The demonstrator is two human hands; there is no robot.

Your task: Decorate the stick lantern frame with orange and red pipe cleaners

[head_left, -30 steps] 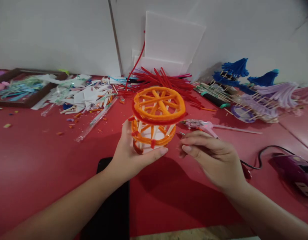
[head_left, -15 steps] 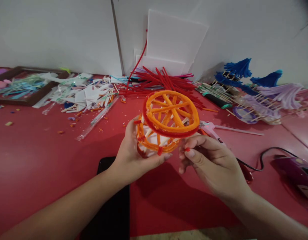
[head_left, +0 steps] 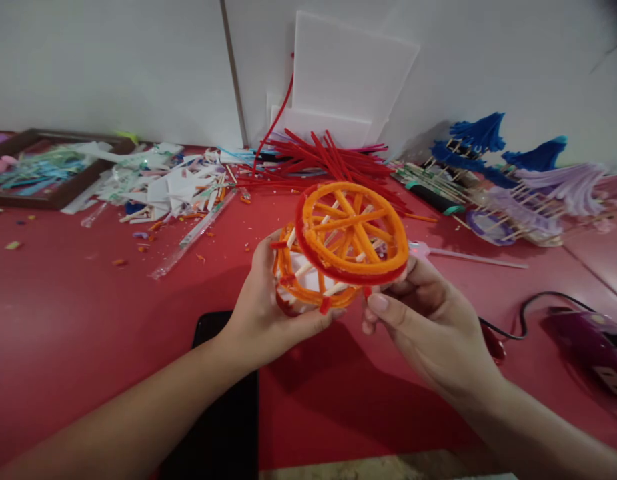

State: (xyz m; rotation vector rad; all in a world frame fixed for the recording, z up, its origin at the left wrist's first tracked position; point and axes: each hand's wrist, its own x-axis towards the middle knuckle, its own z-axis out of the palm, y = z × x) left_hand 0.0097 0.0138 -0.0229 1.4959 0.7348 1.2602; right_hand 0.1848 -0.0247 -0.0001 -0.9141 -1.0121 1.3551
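Note:
Orange and red pipe cleaners and pale wooden sticks form a small two-tier frame (head_left: 355,267), with a spoked wheel (head_left: 355,223) tilted on top. My left hand (head_left: 273,313) is wrapped round its lower ring, thumb along the near side. Small red tabs (head_left: 325,305) stick out from that ring. Between thumb and fingers, my right hand (head_left: 423,320) pinches a short red pipe cleaner piece (head_left: 367,292) close against the ring's right side. Whether the piece is attached there, I cannot tell. Some of my right fingers are hidden behind the wheel.
Red pipe cleaners (head_left: 328,157) lie at the back before white boards (head_left: 351,67). Scraps (head_left: 178,187) and a brown frame (head_left: 63,193) are left. Blue and lilac models (head_left: 533,180), a pink glue gun (head_left: 423,250) and a corded purple power strip (head_left: 588,347) stand right. A black phone-like slab (head_left: 223,413) lies in front.
The wheel on top has shifted slightly right and tilted more. My right hand has brought the red piece up against the lower ring. My left hand keeps its hold.

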